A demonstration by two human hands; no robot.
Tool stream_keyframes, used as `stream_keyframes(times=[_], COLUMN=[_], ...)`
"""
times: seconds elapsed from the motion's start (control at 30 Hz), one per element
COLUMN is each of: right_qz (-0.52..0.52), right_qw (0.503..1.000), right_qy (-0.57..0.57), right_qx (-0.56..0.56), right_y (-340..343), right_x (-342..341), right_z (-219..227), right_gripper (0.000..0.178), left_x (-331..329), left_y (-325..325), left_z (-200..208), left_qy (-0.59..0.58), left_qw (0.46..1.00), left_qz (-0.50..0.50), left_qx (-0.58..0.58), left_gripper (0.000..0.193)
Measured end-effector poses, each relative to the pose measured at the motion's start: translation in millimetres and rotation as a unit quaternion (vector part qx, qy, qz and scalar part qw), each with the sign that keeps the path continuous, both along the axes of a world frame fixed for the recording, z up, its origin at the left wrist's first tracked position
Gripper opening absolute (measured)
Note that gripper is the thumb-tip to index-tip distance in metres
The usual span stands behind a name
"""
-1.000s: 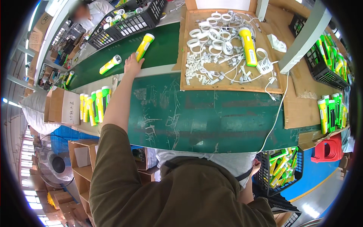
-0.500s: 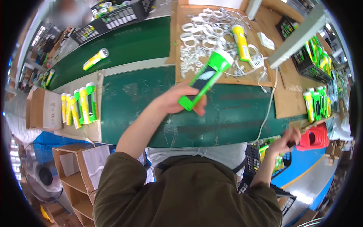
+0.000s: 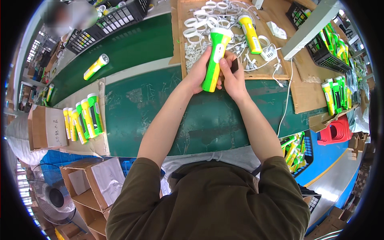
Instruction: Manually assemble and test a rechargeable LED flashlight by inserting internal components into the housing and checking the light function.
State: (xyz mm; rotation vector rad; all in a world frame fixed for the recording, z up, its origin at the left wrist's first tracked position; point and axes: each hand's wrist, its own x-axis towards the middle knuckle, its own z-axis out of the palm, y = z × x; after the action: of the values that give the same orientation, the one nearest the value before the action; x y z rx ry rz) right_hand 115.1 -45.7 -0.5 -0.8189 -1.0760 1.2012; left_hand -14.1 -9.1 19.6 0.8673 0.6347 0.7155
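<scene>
Over the green bench top, a green and yellow flashlight (image 3: 218, 54) with a white head is tilted, its head pointing away from me. My left hand (image 3: 199, 72) is closed around its left side. On the other side, my right hand (image 3: 233, 78) is closed with its thumb and fingertips against or very near the flashlight body. A small dark flat piece (image 3: 235, 65) shows between the right fingers; its kind cannot be made out. Beyond the hands, a yellow flashlight (image 3: 251, 35) lies on a wooden board (image 3: 276, 73) with white rings and cables.
Several flashlights (image 3: 86, 116) stand beside a cardboard box (image 3: 46, 128) at left, and others (image 3: 338, 94) at right. One flashlight (image 3: 96, 67) lies on the far green belt (image 3: 136, 50). A grey post (image 3: 310, 34) rises at right. A crate of flashlights (image 3: 308, 154) sits below the bench.
My right hand has come up from the lower right to the flashlight. The flashlight has been turned from its dark panel to its yellow side and stands more upright.
</scene>
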Motion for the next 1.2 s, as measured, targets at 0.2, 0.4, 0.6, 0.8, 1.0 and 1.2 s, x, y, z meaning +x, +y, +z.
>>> stream_keyframes(times=[0.2,0.4,0.6,0.8,1.0,1.2], right_qz=[0.059,0.049,0.024,-0.111,-0.061,-0.161], right_qw=[0.997,0.998,0.999,0.945,0.965,0.973], right_qy=[0.047,0.02,-0.024,-0.262,-0.254,-0.097], right_qx=[0.033,0.017,0.031,0.159,0.039,0.138], right_y=[1,3,4,-1,-55,-172], right_x=[-3,2,-3,10,4,118], right_z=[-1,-4,-1,-8,40,37], right_gripper=[0.024,0.025,0.025,0.029,0.043,0.037], left_x=[-9,-3,-10,-2,0,42], left_y=[11,10,12,17,-3,-50], left_z=[-6,-6,-9,-24,-9,-26], left_qy=[-0.056,-0.028,-0.028,-0.141,-0.079,0.164], left_qw=[0.998,0.999,1.0,0.982,0.945,0.605], left_qz=[-0.009,0.011,-0.009,0.126,0.226,0.058], left_qx=[-0.001,-0.022,0.006,0.0,0.221,0.777], left_gripper=[0.071,0.075,0.073,0.069,0.087,0.067])
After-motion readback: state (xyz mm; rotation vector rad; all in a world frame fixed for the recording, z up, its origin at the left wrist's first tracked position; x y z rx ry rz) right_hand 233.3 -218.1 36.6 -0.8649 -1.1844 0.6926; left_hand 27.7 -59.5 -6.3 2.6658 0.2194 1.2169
